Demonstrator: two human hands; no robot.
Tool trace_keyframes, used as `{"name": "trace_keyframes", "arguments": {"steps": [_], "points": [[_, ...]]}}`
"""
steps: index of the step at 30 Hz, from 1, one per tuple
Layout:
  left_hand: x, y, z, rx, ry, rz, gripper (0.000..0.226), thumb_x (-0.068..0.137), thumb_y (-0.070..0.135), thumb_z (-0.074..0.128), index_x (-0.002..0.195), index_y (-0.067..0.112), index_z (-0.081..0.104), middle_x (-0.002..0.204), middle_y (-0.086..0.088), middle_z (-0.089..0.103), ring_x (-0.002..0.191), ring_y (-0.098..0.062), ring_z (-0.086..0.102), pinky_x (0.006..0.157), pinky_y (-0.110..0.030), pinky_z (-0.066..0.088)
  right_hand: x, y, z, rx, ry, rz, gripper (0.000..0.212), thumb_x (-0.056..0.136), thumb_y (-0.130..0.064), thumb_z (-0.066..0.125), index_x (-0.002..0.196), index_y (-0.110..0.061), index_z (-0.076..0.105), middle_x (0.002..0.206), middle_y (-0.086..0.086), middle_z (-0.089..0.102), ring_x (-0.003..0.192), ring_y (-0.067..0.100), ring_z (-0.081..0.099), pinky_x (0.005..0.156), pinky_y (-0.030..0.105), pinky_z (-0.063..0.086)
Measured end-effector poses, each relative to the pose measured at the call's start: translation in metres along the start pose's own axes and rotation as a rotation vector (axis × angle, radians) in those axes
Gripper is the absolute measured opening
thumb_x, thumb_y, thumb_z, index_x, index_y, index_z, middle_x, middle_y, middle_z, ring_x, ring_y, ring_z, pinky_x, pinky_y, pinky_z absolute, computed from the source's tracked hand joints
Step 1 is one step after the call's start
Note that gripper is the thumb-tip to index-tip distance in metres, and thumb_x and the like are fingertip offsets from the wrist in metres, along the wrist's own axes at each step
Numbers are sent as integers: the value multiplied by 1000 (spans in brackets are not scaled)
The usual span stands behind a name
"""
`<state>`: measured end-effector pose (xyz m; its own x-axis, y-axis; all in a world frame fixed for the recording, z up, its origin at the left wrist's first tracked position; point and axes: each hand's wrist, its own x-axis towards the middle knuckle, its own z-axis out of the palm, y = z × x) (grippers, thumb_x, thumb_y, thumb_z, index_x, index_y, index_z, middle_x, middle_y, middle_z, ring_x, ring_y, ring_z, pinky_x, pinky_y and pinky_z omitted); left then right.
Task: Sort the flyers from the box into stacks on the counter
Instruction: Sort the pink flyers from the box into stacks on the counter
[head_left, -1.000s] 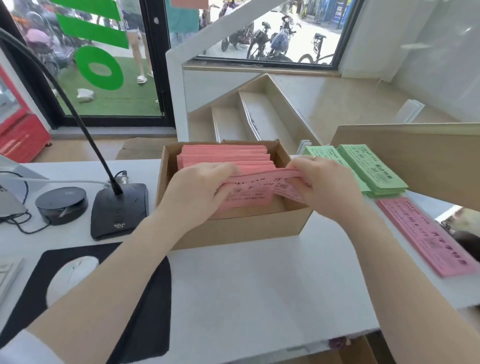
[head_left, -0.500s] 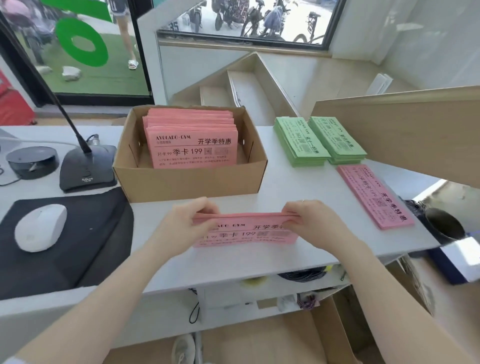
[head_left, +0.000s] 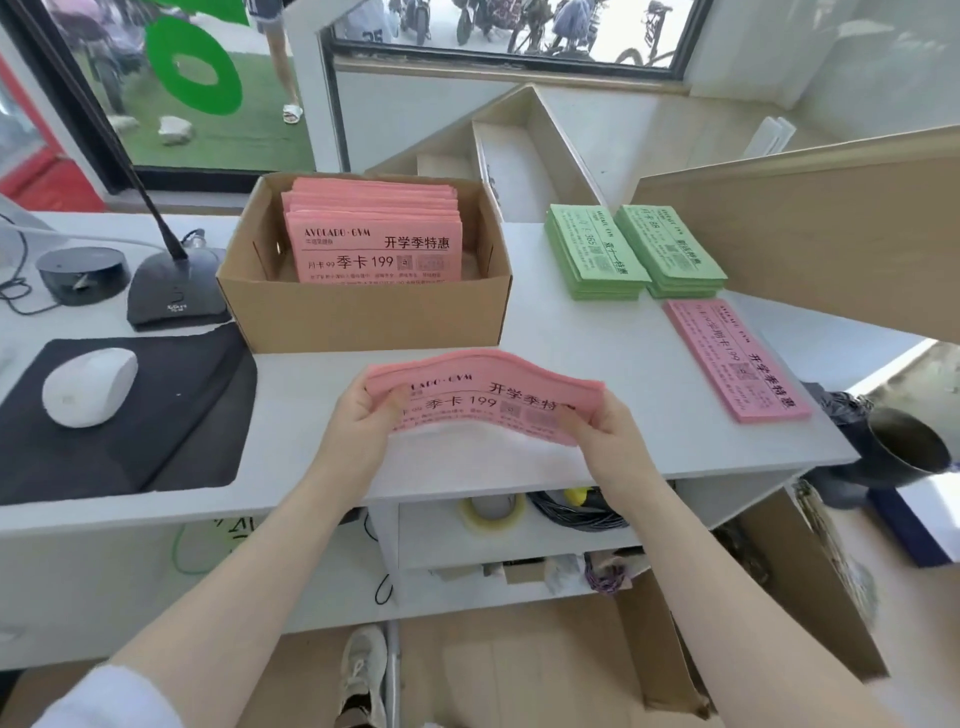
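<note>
A cardboard box (head_left: 363, 317) stands on the white counter (head_left: 291, 395) and holds more pink flyers (head_left: 374, 244), leaning upright. Just in front of the box, a bundle of pink flyers (head_left: 488, 384) is held a little above the counter and bows upward in the middle. My left hand (head_left: 358, 421) grips its left end and my right hand (head_left: 602, 431) grips its right end. To the right lie two stacks of green flyers (head_left: 592, 254) (head_left: 670, 249) side by side, and a flat stack of pink flyers (head_left: 737, 358) nearer the counter's right edge.
A white mouse (head_left: 88, 384) rests on a black mat (head_left: 156, 415) at the left. Behind it stand a gooseneck microphone base (head_left: 176, 296) and a round black device (head_left: 83, 273). A wooden panel (head_left: 810, 228) rises at the right. Shelves with tape and cables sit below the counter.
The bundle of pink flyers came out of the box and toward me, in both hands. It was on edge on the counter half a second ago and is now raised and bowed.
</note>
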<state>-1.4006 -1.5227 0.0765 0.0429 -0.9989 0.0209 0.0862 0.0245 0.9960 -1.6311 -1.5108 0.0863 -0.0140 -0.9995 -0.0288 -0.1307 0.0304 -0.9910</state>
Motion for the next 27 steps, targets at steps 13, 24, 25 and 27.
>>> {"name": "trace_keyframes", "arguments": {"steps": [13,24,25,27], "points": [[-3,18,77,471,-227,271,35,94,6,46,101,41,48,95,20,62,87,9,56,74,-6,41,-37,1,-89,-205,358,31,45,81,-16,69,119,-23,46,120,-8,53,109,7,51,99,32,41],[44,43,172,636,-415,440,23,91,10,52,112,19,57,88,6,64,79,-15,59,69,-20,45,-1,-22,-133,-753,183,-176,15,93,-22,51,105,-17,59,85,-12,60,71,-2,53,62,15,39],[52,42,181,611,-421,415,22,90,10,54,109,19,58,86,7,64,76,-13,60,67,-13,44,6,-19,-141,-772,204,-160,11,93,-22,51,100,-17,58,79,-15,57,65,-5,51,58,12,36],[71,37,203,550,-441,331,18,87,13,59,101,25,59,84,11,65,75,-4,62,65,-8,45,19,-16,-158,-763,236,-109,5,92,-21,53,94,-21,58,73,-18,55,60,-7,52,55,10,36]]}}
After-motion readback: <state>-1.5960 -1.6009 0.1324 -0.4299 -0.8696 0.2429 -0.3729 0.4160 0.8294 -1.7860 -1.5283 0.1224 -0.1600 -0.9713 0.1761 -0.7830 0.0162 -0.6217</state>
